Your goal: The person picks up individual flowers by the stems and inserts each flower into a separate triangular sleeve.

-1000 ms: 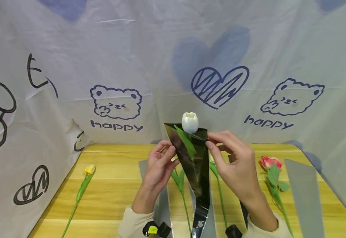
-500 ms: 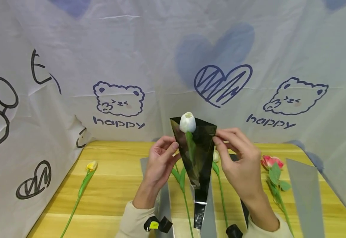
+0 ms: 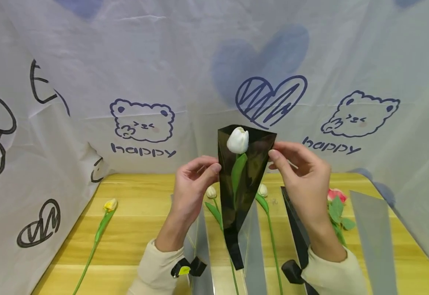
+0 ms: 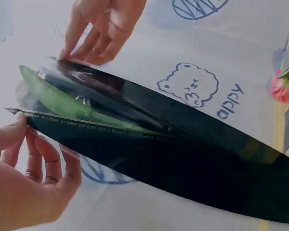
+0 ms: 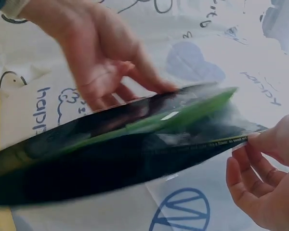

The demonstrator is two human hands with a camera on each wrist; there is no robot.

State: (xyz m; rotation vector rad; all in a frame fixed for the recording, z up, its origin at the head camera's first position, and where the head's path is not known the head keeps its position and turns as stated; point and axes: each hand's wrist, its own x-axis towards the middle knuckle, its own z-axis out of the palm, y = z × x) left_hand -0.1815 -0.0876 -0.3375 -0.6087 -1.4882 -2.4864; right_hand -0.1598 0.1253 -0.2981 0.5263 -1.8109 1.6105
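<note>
A white tulip (image 3: 238, 140) with a green leaf (image 3: 238, 172) stands inside a black, see-through flower sleeve (image 3: 231, 213) held up above the table. The sleeve is wide at the top and narrows to a tail below. My left hand (image 3: 191, 188) pinches its left edge between thumb and fingers. At the upper right edge my right hand (image 3: 304, 176) pinches it too. Both wrist views show the leaf through the film and a line of small print along one edge; the left wrist view has the sleeve (image 4: 192, 159) running out to the lower right.
On the wooden table (image 3: 140, 237) lie a yellow tulip (image 3: 109, 205) at left, white tulips (image 3: 262, 190) on grey sleeves (image 3: 253, 246), a black sleeve (image 3: 295, 229), a pink rose (image 3: 336, 196) and another grey sleeve (image 3: 373, 237). A printed cloth (image 3: 207, 61) hangs behind.
Both hands have risen with the sleeve and tulip. The sleeve's mouth looks wider, with the right hand farther from the left. Its tail now leans down to the right.
</note>
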